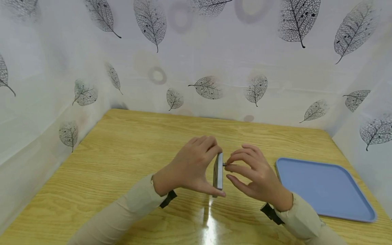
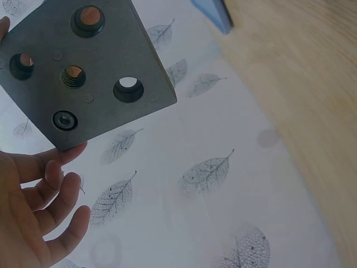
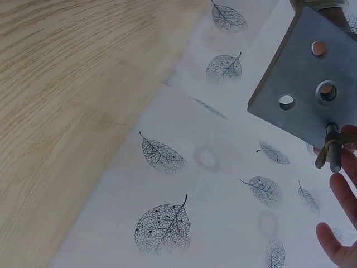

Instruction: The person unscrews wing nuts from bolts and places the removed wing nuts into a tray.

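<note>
My left hand (image 1: 191,166) holds a thick square grey metal plate (image 1: 218,172) up on edge above the table, index finger on its upper corner and thumb under its lower one. Several round holes go through the plate (image 2: 44,50), and a socket-head screw (image 2: 64,120) sits in one corner hole. On the other face, the screw's threaded shank (image 3: 334,156) sticks out with a brass-coloured wing nut (image 3: 322,157) on it. Fingertips of my right hand (image 1: 254,172) touch the wing nut, its fingers lightly bent and its thumb apart below.
A blue tray (image 1: 324,190) lies on the right of the wooden table (image 1: 137,136), beside my right forearm. White curtains (image 1: 208,58) printed with leaves hang behind the table and along both sides. Dark straps (image 1: 271,213) circle the wrists.
</note>
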`<state>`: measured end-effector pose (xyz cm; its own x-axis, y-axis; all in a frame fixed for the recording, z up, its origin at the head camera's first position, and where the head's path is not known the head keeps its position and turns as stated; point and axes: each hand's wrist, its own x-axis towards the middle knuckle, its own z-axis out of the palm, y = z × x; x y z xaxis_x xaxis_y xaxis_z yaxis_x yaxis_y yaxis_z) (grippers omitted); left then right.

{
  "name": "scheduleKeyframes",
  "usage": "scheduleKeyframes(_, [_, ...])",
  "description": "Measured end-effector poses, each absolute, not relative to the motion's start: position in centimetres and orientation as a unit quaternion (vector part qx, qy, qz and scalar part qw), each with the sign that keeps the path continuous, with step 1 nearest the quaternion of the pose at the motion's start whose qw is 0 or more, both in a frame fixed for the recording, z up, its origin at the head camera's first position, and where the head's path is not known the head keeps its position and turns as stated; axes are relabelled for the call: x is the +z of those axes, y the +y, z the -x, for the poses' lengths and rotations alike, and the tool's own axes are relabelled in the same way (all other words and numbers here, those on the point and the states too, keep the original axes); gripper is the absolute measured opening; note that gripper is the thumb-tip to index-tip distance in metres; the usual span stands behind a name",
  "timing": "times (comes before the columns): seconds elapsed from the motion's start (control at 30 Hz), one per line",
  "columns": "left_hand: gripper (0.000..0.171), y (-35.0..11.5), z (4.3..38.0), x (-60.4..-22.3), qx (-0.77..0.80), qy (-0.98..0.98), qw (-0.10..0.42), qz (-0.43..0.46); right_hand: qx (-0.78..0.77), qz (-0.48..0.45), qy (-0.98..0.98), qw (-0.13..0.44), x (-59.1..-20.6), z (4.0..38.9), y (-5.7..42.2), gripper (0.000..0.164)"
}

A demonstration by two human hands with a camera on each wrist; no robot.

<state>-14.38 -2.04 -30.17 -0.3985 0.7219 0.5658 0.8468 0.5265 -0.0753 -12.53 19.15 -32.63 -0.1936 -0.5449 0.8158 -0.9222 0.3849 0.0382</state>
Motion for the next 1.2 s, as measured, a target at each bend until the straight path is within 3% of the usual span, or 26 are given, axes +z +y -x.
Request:
scheduleKeyframes(0.37, [0.087,-2.04,14.45,-30.06,-0.114,-0.827,0.282,0.474,0.245,-0.486,-0.745,0.386,-32.18,12.65,18.99,0.027])
scheduleKeyframes(0.57, [0.087,-2.06,14.38,-29.99,-0.117,-0.831,0.270,0.472,0.232,-0.435,-0.812,0.311,-32.21,12.73,19.28,0.040])
scheduleKeyframes(0.73, [0.088,-2.03,14.40,-29.92,-0.111,-0.834,0.267,0.471,0.227,-0.421,-0.833,0.278,-32.40,12.69,19.51,0.040])
scheduleKeyframes(0.9, [0.088,-1.95,14.48,-29.94,-0.108,-0.835,0.267,0.470,0.230,-0.435,-0.816,0.302,-32.41,12.78,19.52,0.035])
scheduleKeyframes(1.2, [0.088,-1.92,14.37,-29.86,-0.111,-0.834,0.268,0.469,0.217,-0.478,-0.753,0.396,-32.34,12.90,19.21,0.025])
